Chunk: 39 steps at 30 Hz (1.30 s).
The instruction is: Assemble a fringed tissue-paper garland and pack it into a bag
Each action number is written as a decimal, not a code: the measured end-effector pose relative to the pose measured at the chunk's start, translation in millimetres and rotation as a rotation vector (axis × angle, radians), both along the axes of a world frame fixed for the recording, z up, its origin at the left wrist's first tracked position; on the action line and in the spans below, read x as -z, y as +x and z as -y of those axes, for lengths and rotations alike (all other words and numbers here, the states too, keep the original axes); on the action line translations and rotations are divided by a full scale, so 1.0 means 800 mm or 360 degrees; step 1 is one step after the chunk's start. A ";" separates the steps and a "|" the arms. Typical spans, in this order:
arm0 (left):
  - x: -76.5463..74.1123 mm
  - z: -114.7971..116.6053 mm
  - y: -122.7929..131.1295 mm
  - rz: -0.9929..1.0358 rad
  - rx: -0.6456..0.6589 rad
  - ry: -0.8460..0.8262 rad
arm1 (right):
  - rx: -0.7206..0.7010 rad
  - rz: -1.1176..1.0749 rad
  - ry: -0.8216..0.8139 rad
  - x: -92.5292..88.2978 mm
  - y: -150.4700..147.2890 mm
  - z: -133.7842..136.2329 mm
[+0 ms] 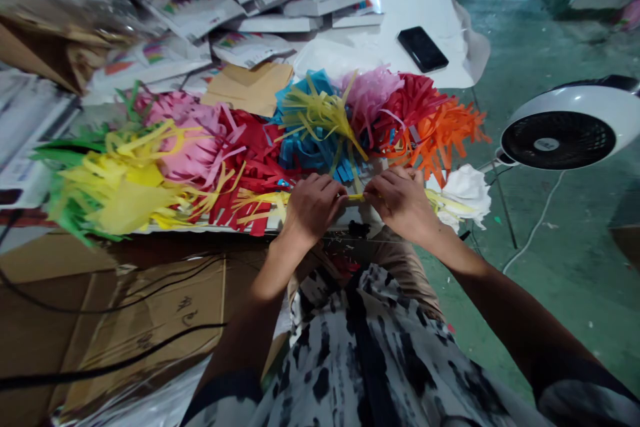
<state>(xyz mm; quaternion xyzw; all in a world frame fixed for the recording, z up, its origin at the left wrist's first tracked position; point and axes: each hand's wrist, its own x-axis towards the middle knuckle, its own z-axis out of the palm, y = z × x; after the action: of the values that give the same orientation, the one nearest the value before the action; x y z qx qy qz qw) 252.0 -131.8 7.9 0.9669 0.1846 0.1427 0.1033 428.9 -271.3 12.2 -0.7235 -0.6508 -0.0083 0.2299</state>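
Observation:
Both hands pinch a yellow paper tassel (356, 197) at the table's front edge, its middle twisted into a thin strand. My left hand (315, 203) is closed on the strand's left part, and my right hand (400, 200) on the right part, a short gap apart. Fringed yellow ends stick out beyond both hands. Just behind lie blue tassels (307, 143), red tassels (253, 153) and orange tassels (453, 133). A loose yellow tassel (320, 110) rests on top of the blue ones. The fingertips are partly hidden from above.
Yellow tassels (125, 190) and pink tassels (187, 137) heap up at left. Packaged white packets (270, 3) are piled at the back. A phone (423, 49) lies at the back right. At right stands a fan (560, 133); white crumpled tissue (467, 193) sits by the table's right end.

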 end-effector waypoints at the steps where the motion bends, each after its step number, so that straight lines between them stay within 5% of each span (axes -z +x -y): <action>1: -0.001 0.000 -0.001 -0.0013 -0.0033 -0.0008 | -0.0010 0.0004 -0.0011 0.000 0.001 0.000; 19: -0.018 -0.006 -0.041 -0.0021 -0.0445 -0.0111 | 0.0006 -0.0155 -0.0061 -0.002 0.003 -0.004; 26: -0.012 0.017 -0.020 0.0136 0.0043 0.0212 | 0.0077 0.0015 -0.0093 0.001 -0.004 -0.008; 39: -0.011 0.011 -0.001 0.0223 0.0284 0.0529 | 0.0081 0.0147 0.0285 0.008 -0.015 -0.007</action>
<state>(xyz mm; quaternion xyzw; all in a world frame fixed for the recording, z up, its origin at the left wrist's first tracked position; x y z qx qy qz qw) 251.4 -140.9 17.0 0.9709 0.0643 0.2285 -0.0329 417.1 -265.5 5.8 -0.7153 -0.6387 -0.1055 0.2632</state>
